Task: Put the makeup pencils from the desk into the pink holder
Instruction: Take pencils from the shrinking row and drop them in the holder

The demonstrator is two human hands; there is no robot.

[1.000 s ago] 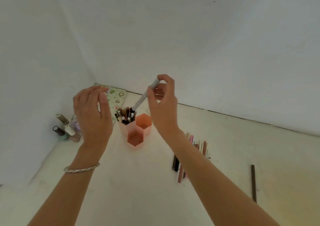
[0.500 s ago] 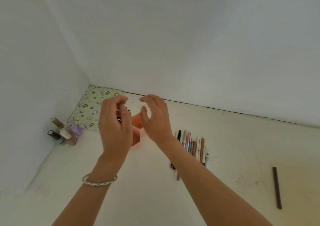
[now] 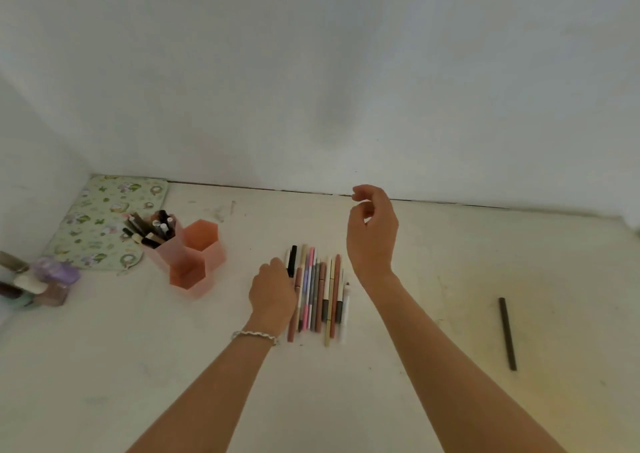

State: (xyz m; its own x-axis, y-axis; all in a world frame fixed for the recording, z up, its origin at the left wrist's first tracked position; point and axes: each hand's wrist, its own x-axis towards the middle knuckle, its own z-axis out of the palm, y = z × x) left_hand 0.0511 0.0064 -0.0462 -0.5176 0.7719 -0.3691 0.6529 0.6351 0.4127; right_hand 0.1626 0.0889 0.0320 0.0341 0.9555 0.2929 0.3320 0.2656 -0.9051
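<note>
White walls are seen meeting in a corner behind a pale, scuffed desk (image 3: 450, 262). Near its middle a row of makeup pencils (image 3: 320, 293) is laid side by side, each touching the next. The pink holder (image 3: 211, 255), made of three hexagonal cells, is set well to the left of that row, and its back-left cell is packed with stored pencils (image 3: 150, 229).

The left hand (image 3: 273, 293) is lowered onto the left edge of the row, knuckles up and fingers curled downward beside a black pencil (image 3: 293, 258). The fingertips are hidden, so it cannot be told whether anything is pinched. A bracelet (image 3: 256, 335) is worn on that wrist. The right hand (image 3: 372, 234) is held raised above the far end of the row, fingers loosely curled, and nothing is held in it.

One dark pencil (image 3: 507, 333) is left apart at the far right. A floral pouch (image 3: 100, 220) is laid flat in the corner behind the holder, and nail polish bottles (image 3: 38, 279) are grouped at the left edge.
</note>
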